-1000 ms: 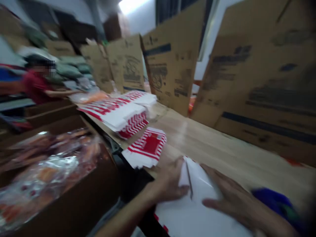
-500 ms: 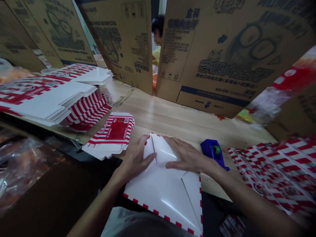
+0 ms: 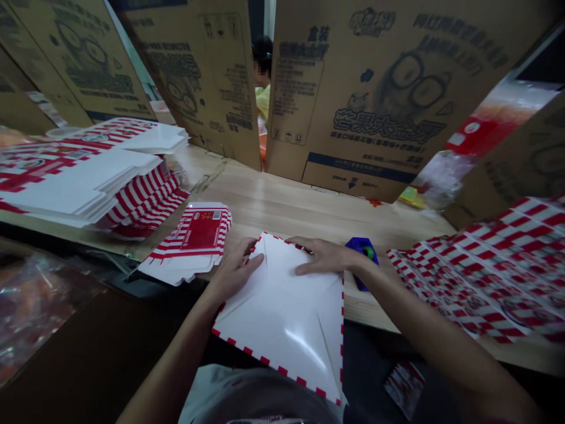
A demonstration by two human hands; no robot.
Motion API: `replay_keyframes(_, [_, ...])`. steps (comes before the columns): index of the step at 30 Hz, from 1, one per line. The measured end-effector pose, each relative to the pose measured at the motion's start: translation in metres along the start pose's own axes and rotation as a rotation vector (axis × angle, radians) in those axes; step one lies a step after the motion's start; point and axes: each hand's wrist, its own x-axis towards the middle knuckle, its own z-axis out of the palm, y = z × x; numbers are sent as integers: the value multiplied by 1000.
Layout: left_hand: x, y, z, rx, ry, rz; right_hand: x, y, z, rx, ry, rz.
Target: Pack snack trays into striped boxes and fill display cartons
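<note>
A white flattened carton (image 3: 286,312) with a red-and-white dashed border lies on the front edge of the wooden table (image 3: 300,206), tilted toward me. My left hand (image 3: 233,268) presses on its upper left corner, fingers flat, thumb on the white face. My right hand (image 3: 324,256) lies flat across its upper right part, fingers stretched out. A small stack of folded red-striped cartons (image 3: 194,238) sits just left of my left hand. A blue tape dispenser (image 3: 362,253) shows behind my right wrist.
A large pile of flat striped cartons (image 3: 88,176) fills the left of the table, and more striped sheets (image 3: 485,265) spread at the right. Tall brown cardboard boxes (image 3: 375,100) stand along the back; a person (image 3: 263,76) shows through a gap. Plastic-wrapped goods (image 3: 30,294) lie lower left.
The view swung from the left side onto the table in front. Both hands slid up the white carton toward its far edge, flattening the flaps that stood folded half a second ago.
</note>
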Motion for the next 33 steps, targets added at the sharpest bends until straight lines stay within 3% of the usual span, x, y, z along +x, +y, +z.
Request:
replay_keyframes(4, [-1,-1,-6,-275,-14,-75,-2,10,-5,324,-163,97])
replay_keyframes(7, [-6,13,-15,-451,-27,-165,-5,0,2,550,-205,193])
replay_keyframes(10, [-16,48,-31,-533,16,-211,-11,-25,-9,607,-196,209])
replay_keyframes(14, [-32,125,-59,-510,75,-241,-28,-84,-59,532,-51,202])
replay_keyframes(17, [-45,183,-76,-467,99,-98,-50,-138,-104,399,108,201])
replay_keyframes(19, [-53,210,-82,-428,126,99,-69,-172,-130,295,195,143])
replay_keyframes(21, [-58,225,-86,-362,144,352,-87,-199,-149,137,294,129])
replay_keyframes(24, [-55,223,-89,-267,136,656,-104,-221,-156,-228,392,40])
replay_keyframes(27, [-34,198,-89,-401,97,737,-96,-206,-129,-644,489,-204])
replay_keyframes(29, [-13,170,-82,-554,83,681,-76,-171,-90,-888,573,-251])
replay_keyframes(33, [29,90,-50,-674,157,343,-26,-61,21,-1099,457,-211])
